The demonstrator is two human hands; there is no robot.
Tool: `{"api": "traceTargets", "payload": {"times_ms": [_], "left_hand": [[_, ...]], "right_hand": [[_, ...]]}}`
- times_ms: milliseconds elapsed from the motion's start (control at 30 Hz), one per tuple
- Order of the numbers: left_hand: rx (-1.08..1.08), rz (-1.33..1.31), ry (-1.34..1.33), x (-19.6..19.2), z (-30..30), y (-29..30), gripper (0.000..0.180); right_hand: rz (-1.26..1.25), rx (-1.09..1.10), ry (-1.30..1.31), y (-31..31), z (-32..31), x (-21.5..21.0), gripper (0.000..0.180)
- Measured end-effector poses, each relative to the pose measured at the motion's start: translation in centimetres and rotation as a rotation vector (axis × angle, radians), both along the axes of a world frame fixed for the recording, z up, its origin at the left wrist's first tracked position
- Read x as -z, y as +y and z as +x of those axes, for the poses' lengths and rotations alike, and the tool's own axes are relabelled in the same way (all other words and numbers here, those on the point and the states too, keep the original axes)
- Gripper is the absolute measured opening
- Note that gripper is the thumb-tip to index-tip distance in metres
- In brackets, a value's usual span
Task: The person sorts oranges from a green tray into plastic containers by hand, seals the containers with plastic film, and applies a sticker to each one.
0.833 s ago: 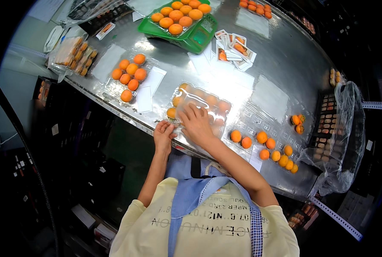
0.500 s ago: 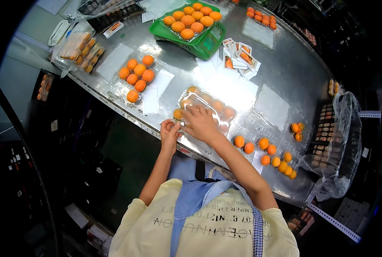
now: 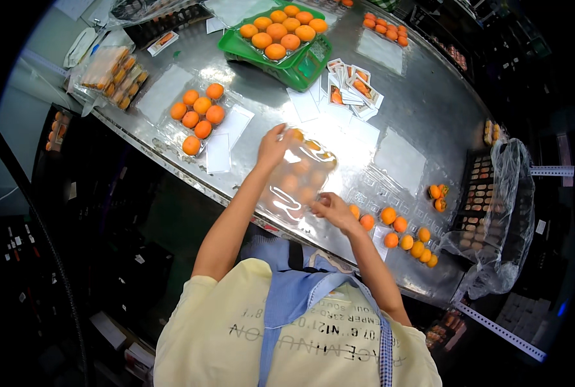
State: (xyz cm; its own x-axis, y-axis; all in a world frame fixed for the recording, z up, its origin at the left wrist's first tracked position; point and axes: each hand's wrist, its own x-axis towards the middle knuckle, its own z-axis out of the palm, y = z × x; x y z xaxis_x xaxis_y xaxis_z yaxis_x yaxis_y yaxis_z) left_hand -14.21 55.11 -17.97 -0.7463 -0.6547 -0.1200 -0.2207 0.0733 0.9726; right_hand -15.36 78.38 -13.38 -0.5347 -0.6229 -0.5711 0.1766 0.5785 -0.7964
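Observation:
A clear plastic fruit pack [image 3: 298,177] with orange, persimmon-like fruits inside lies in front of me near the table's front edge. Its lid is covering the fruits, and glare blurs part of it. My left hand [image 3: 273,147] grips the pack at its far-left corner, fingers bent around the edge. At the near-right corner my right hand [image 3: 332,210] pinches the rim. To the left, an uncovered tray of fruits [image 3: 200,116] sits beside white cards [image 3: 219,153]. Loose fruits [image 3: 400,224] lie near my right hand.
A green scale [image 3: 300,76] at the back carries a full fruit tray [image 3: 277,29]. Picture cards [image 3: 358,90] lie in a pile in front of it. Stacked packs [image 3: 116,80] stand at the far left. A dark crate [image 3: 484,193] with plastic film [image 3: 516,219] borders the right edge.
The pack has been turned on the table. My left hand has moved from its near-left corner to the far-left one; my right hand has gone from its lid to the near-right corner.

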Motion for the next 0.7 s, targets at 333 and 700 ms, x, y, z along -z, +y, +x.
{"api": "traceTargets", "payload": {"times_ms": [333,700], "left_hand": [[0.874,-0.337,-0.223,-2.7,-5.2,5.1,0.039],[-0.322,-0.547,-0.119,-1.9,11.5,3.1,0.031]], "right_hand": [[-0.160,-0.047,-0.486,-1.8,4.4,-0.1,0.053],[-0.325,-0.488,0.812,-8.3,3.2,-3.1,0.043]]}}
